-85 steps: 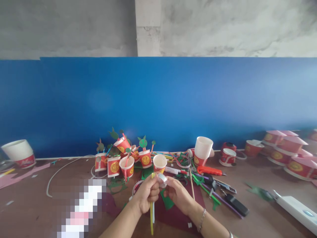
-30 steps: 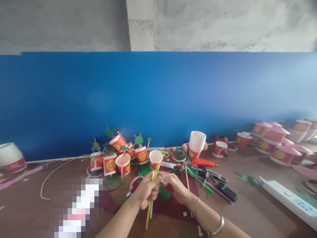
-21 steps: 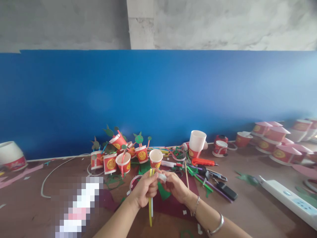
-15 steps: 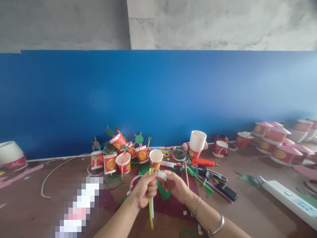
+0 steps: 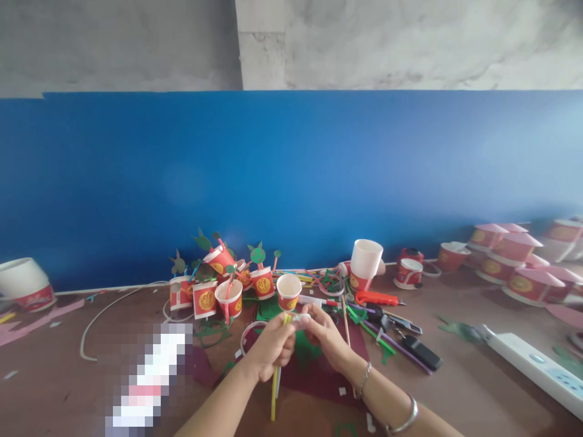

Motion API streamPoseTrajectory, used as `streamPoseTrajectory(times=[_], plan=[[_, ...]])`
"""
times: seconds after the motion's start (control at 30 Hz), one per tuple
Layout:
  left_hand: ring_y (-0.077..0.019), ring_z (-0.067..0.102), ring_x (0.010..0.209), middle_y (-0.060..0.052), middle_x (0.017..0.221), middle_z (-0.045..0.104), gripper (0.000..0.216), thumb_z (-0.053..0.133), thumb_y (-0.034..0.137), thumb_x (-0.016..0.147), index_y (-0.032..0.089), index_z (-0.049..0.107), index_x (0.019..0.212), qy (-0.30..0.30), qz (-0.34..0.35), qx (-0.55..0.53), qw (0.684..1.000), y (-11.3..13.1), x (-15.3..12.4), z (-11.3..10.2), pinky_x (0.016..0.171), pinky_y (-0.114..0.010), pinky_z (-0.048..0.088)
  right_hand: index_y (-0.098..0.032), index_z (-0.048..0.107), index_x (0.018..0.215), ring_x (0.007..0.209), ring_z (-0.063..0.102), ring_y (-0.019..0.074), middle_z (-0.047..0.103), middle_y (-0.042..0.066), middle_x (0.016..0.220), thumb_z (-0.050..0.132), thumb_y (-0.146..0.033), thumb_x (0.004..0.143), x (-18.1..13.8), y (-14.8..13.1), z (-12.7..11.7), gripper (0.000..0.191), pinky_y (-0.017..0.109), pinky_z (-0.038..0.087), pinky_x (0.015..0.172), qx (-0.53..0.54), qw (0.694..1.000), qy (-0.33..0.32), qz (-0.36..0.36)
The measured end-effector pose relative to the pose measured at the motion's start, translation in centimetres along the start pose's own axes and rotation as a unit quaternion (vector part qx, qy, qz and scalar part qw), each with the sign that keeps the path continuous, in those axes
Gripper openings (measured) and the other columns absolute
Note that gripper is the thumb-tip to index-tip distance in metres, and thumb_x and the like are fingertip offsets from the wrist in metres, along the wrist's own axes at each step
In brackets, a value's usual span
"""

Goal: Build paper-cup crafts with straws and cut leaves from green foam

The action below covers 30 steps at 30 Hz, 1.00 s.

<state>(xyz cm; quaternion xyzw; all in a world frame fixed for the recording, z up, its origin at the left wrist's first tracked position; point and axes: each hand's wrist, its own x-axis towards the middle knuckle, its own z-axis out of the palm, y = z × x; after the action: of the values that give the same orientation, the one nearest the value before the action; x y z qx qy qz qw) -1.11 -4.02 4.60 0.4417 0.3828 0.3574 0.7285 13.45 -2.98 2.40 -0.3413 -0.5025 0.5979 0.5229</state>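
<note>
My left hand (image 5: 273,346) is closed around a yellow drinking straw (image 5: 274,397) and a pale blue one (image 5: 278,379), whose lower ends hang below the fist. Between the two hands is a small whitish roll that looks like tape (image 5: 300,317). The fingertips of my right hand (image 5: 322,334) pinch it, and the left thumb touches its near side. Just beyond the hands stands a red and white paper cup (image 5: 288,292). Under them lie dark red paper (image 5: 314,385) and green paper cutouts (image 5: 306,352).
Decorated paper cups (image 5: 206,299) with green cutouts crowd the back left. To the right lie an orange-handled knife or tool (image 5: 377,298), a black key fob (image 5: 422,352) and a white power strip (image 5: 537,367). Pink-topped cups (image 5: 528,285) stand far right, against the blue panel (image 5: 291,176).
My hands have come closer together around the whitish roll, which is now more covered by fingers. The straws have tilted, their lower ends swinging slightly left. The view has shifted a little.
</note>
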Motion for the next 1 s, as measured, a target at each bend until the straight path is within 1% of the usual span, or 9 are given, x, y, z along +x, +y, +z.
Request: streamPoseTrajectory(times=[0.07,0.17,0.23,0.33,0.6,0.7,0.83,0.93,1.0], plan=[[-0.0023,0.007,0.035,0.016,0.045,0.023,0.039,0.065,0.048,0.07,0.025,0.04,0.088,-0.003,0.0,-0.023,1.0,0.1,0.0,0.0,0.036,-0.019,0.002,-0.019,0.052,0.078,0.045,0.03,0.0058,0.038,-0.009,0.053,0.065,-0.053,0.074,0.0,0.1,-0.1,0.036,0.018,0.023,0.043,0.01,1.0,-0.006,-0.005],[-0.0027,0.004,0.036,0.017,0.043,0.02,0.042,0.066,0.05,0.067,0.025,0.038,0.084,-0.01,0.018,-0.071,0.997,0.4,-0.2,-0.2,0.036,-0.019,0.0,-0.018,0.059,0.087,0.054,0.042,0.0084,0.05,-0.004,0.063,0.063,-0.052,0.077,0.1,0.1,-0.1,0.035,0.02,0.033,0.049,0.019,0.999,-0.029,-0.008],[-0.0028,0.003,0.037,0.017,0.043,0.02,0.043,0.067,0.051,0.066,0.024,0.036,0.081,-0.014,0.022,-0.089,0.996,0.4,-0.2,-0.4,0.037,-0.019,0.0,-0.019,0.062,0.091,0.059,0.045,0.0097,0.054,-0.002,0.07,0.063,-0.05,0.078,0.2,0.1,-0.2,0.034,0.021,0.036,0.052,-0.013,0.999,-0.03,-0.024],[-0.0029,0.003,0.037,0.016,0.042,0.02,0.045,0.068,0.051,0.066,0.024,0.033,0.075,-0.037,-0.002,-0.085,0.996,0.3,-0.2,-0.8,0.037,-0.019,-0.001,-0.018,0.064,0.088,0.056,0.043,0.0101,0.054,-0.001,0.066,0.059,-0.051,0.08,0.4,0.2,-0.3,0.034,0.021,0.035,0.05,-0.104,0.992,0.003,-0.073],[-0.0032,0.002,0.037,0.015,0.041,0.017,0.039,0.06,0.053,0.072,0.021,0.038,0.069,-0.078,-0.062,-0.063,0.993,0.1,-0.1,-1.3,0.037,-0.02,0.0,-0.02,0.066,0.099,0.074,0.056,0.0185,0.064,0.006,0.085,0.05,-0.035,0.089,0.0,-0.1,-0.8,0.024,0.029,0.045,0.069,-0.294,0.931,0.015,-0.216],[-0.0029,0.003,0.036,0.015,0.041,0.019,0.038,0.059,0.053,0.072,0.021,0.039,0.068,-0.072,-0.078,-0.051,0.993,0.2,-0.1,-1.6,0.038,-0.02,0.0,-0.022,0.065,0.104,0.083,0.058,0.0215,0.064,0.008,0.09,0.051,-0.03,0.089,-0.2,-0.5,-0.8,0.022,0.032,0.046,0.076,-0.324,0.914,-0.004,-0.244],[-0.0022,0.004,0.035,0.015,0.041,0.022,0.04,0.061,0.053,0.07,0.021,0.036,0.065,-0.065,-0.095,-0.042,0.992,0.1,0.1,-1.8,0.039,-0.021,-0.002,-0.023,0.063,0.109,0.08,0.057,0.0204,0.062,0.008,0.089,0.05,-0.027,0.089,-0.5,-1.0,-0.9,0.024,0.032,0.047,0.073,-0.353,0.898,-0.037,-0.259],[-0.0022,0.004,0.034,0.015,0.04,0.021,0.04,0.06,0.051,0.07,0.021,0.035,0.064,-0.065,-0.097,-0.045,0.992,0.1,0.2,-1.8,0.039,-0.021,-0.003,-0.023,0.064,0.107,0.078,0.056,0.0195,0.061,0.007,0.088,0.051,-0.028,0.089,-0.5,-0.8,-0.8,0.023,0.031,0.046,0.072,-0.346,0.902,-0.038,-0.256],[-0.0025,0.003,0.035,0.015,0.04,0.019,0.039,0.059,0.051,0.071,0.021,0.035,0.064,-0.065,-0.09,-0.051,0.993,0.1,0.1,-1.7,0.039,-0.021,-0.002,-0.022,0.066,0.103,0.076,0.055,0.0187,0.061,0.006,0.086,0.052,-0.032,0.089,-0.4,-0.4,-0.5,0.022,0.029,0.046,0.069,-0.306,0.923,-0.005,-0.233]])
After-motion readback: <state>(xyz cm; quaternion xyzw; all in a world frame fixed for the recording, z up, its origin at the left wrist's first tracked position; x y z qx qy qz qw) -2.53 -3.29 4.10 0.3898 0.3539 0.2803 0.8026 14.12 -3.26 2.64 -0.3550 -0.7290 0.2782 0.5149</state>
